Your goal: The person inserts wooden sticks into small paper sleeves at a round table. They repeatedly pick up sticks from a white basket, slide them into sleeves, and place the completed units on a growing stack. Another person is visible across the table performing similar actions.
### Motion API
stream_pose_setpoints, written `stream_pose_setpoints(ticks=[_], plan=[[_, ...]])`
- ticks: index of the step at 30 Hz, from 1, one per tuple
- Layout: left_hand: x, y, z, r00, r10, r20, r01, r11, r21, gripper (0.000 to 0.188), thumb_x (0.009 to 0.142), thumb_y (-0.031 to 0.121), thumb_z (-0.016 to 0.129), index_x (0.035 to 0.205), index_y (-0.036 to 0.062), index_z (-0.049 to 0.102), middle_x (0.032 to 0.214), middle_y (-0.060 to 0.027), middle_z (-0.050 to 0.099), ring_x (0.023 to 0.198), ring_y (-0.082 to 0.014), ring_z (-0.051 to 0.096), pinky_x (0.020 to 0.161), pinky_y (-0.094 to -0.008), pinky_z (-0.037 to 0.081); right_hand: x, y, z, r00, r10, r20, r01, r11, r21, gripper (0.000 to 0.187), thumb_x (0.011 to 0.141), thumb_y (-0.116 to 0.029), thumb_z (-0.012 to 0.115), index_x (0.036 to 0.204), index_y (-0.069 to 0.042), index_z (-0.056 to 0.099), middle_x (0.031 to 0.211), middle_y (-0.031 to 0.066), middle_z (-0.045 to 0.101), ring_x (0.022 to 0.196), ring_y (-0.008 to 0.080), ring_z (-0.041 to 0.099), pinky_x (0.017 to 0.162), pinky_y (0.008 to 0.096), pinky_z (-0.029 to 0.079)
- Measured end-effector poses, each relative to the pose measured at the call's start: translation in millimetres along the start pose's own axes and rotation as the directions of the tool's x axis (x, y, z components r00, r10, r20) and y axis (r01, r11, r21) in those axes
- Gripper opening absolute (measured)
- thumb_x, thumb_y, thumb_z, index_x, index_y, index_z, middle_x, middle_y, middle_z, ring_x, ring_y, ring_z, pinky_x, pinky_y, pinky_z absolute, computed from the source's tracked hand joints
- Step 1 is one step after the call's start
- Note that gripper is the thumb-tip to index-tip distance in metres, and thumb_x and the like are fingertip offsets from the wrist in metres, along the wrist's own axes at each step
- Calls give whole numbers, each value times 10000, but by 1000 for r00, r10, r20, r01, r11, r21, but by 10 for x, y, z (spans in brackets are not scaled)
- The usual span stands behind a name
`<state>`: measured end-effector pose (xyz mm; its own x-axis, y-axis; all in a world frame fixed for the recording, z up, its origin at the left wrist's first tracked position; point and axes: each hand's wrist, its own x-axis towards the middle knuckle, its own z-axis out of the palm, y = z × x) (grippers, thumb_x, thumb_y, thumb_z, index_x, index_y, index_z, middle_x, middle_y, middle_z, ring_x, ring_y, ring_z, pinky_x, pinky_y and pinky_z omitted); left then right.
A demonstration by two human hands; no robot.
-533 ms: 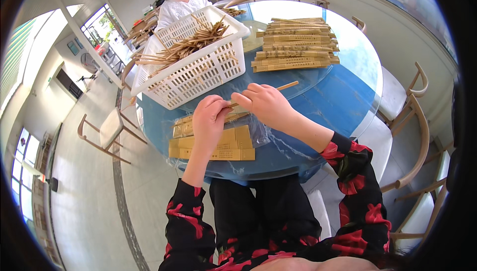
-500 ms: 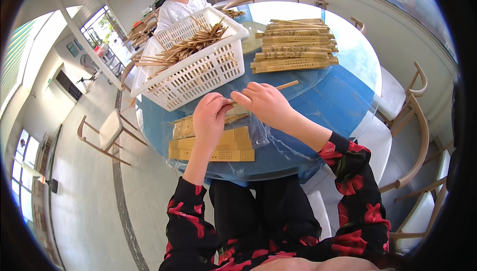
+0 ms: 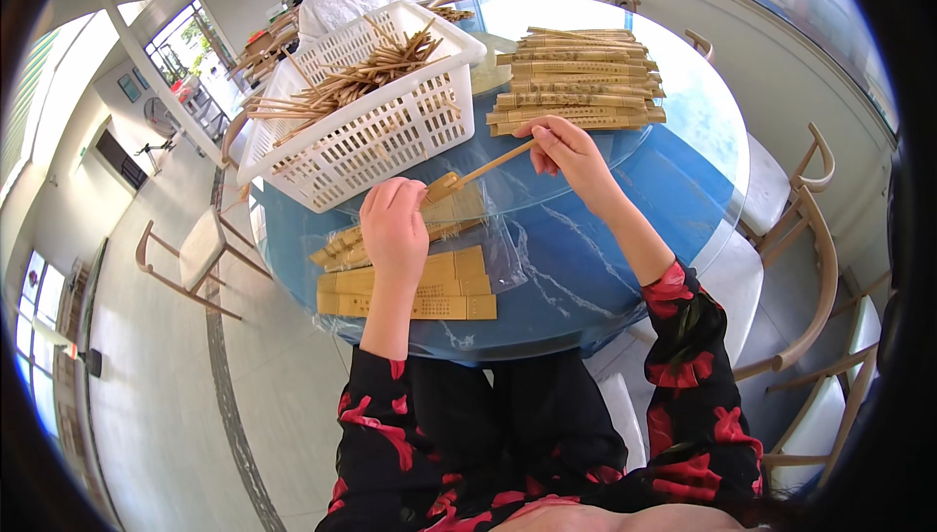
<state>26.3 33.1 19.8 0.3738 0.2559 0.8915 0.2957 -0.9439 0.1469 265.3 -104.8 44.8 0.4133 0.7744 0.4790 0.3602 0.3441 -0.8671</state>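
My left hand point(image 3: 393, 229) pinches a gold-brown paper sleeve point(image 3: 442, 186) whose end points up and right. My right hand point(image 3: 569, 156) is closed on the far end of a slim wooden stick point(image 3: 500, 160), like a chopstick. Its other end meets the sleeve's mouth; how far it goes in I cannot tell. Below my left hand, flat gold paper sleeves point(image 3: 459, 283) lie on the blue table, partly on clear plastic film point(image 3: 503, 249). Just beyond the hands stands a white slatted basket point(image 3: 371, 151) heaped with loose wooden sticks point(image 3: 376, 78).
A stack of several gold sleeves point(image 3: 576, 83) lies at the back right of the round glass-topped table point(image 3: 673, 181). Across the table is another person in white point(image 3: 342, 10). Wooden chairs point(image 3: 200, 249) stand around, some close on the right.
My right hand has drawn back up and to the right, farther from my left hand. The sleeve in my left hand now shows, with the stick spanning between both hands.
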Motion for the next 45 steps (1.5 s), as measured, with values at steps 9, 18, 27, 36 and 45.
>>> stream_pose_setpoints(ticks=[9,18,27,36,45], plan=[[46,98,-27,996,-37,87,46,993,-113,71,843,-22,664,886,30,643,896,-96,646,896,-329,608,788,-415,504,-65,26,121,952,137,272,-210,942,261,384,1130,-284,428,1268,-22,672,787,-4,598,720,66,504,676,232,419],[44,267,4,981,69,182,-29,977,-210,56,895,55,684,889,28,636,891,-96,643,887,-320,612,784,-408,497,-305,92,593,886,97,453,-216,951,219,344,1121,-169,425,1338,2,630,764,-4,540,697,93,476,661,249,425],[39,287,-31,961,63,270,-82,995,59,290,934,204,689,1181,63,630,1002,-79,642,959,-319,614,845,-418,501,-137,14,227,889,221,400,-403,795,454,451,1115,-340,428,1324,-9,651,762,-13,511,697,85,423,677,245,389],[14,285,-9,959,29,281,-20,999,-35,248,979,186,623,1185,49,617,1022,-115,608,993,-348,605,857,-441,495,-139,-13,219,843,56,536,-463,582,668,592,1106,-429,386,1479,15,505,840,-5,510,779,102,449,759,267,417],[16,293,-10,967,26,252,-11,998,-62,217,983,182,614,1153,47,626,1011,-118,605,978,-350,599,854,-448,491,-159,-64,226,861,52,506,-424,624,656,574,1117,-440,392,1459,2,523,889,-6,550,830,88,504,802,269,449]])
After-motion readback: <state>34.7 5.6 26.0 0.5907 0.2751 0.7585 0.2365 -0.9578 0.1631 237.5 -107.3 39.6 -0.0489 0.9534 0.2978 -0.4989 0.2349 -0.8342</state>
